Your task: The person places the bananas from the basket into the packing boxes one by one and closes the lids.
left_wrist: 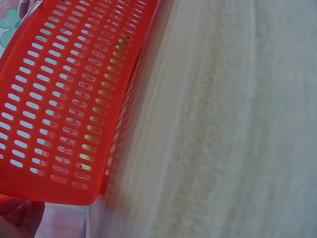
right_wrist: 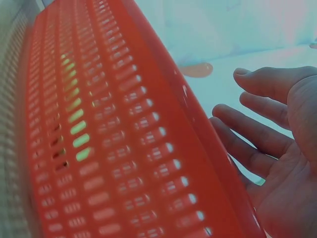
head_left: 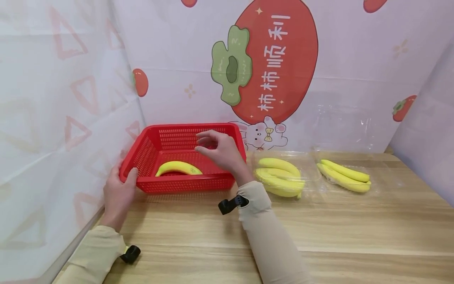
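Note:
A red plastic basket (head_left: 186, 184) with slotted walls stands on the table by the left wall. My left hand (head_left: 118, 193) grips its front left corner, thumb over the rim; in the left wrist view only some fingers (left_wrist: 22, 218) show below the basket wall. One yellow banana (head_left: 179, 167) lies in the basket along the front side, and its yellow shows through the slots in both wrist views. Above the basket's right part hovers my right hand (head_left: 223, 152), fingers loosely bent and apart, holding nothing. In the right wrist view that hand (right_wrist: 277, 139) is beyond the basket's rim.
Right of the basket, a clear plastic box (head_left: 308, 157) contains a bunch of bananas (head_left: 280, 177). Farther right, two thinner bananas (head_left: 344, 175) lie in another clear container with its lid raised. A printed cloth backdrop (head_left: 170, 51) rises behind the wooden table (head_left: 354, 236).

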A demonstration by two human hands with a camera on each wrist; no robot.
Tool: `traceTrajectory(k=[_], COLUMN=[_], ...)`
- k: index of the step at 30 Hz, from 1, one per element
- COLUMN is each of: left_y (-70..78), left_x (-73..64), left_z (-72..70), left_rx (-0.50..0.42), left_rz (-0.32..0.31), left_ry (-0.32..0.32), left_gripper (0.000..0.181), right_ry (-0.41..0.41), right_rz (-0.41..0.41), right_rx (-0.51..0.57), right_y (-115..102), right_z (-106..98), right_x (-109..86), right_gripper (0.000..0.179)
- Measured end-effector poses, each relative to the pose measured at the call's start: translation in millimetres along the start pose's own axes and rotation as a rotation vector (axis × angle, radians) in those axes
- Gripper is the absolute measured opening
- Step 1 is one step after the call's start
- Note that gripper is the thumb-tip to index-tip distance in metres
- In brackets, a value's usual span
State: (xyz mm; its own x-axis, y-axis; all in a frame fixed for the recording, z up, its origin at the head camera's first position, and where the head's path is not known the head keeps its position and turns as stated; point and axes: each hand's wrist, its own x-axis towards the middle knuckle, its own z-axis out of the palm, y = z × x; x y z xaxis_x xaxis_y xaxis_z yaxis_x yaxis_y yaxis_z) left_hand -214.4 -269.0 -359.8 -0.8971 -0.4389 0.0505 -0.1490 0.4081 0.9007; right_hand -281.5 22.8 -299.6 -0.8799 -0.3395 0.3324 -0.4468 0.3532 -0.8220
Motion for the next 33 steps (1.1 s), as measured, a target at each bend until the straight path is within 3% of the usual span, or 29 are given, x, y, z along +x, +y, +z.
traceTrajectory(k=[12, 23, 33], left_y=[0.7, 0.8, -0.6], left_x=[1.4, 4.0, 3.9], left_z=[1.2, -0.5, 0.5], left_rx=[0.011, 0.042, 0.046], left_rz=[-0.023, -0.012, -0.017], left_ry=[-0.01, 0.005, -0.007], left_gripper=[0.076, 0.072, 0.074], right_ry=[-0.085, -0.114, -0.234], right_rz=[-0.02, 0.019, 0.114], right_rx=[-0.034, -0.102, -0.205], right_y=[2, 1, 4], right_z=[30, 33, 34], right_x=[4.8, 6.4, 15.3], right_gripper=[0.042, 0.044, 0.052])
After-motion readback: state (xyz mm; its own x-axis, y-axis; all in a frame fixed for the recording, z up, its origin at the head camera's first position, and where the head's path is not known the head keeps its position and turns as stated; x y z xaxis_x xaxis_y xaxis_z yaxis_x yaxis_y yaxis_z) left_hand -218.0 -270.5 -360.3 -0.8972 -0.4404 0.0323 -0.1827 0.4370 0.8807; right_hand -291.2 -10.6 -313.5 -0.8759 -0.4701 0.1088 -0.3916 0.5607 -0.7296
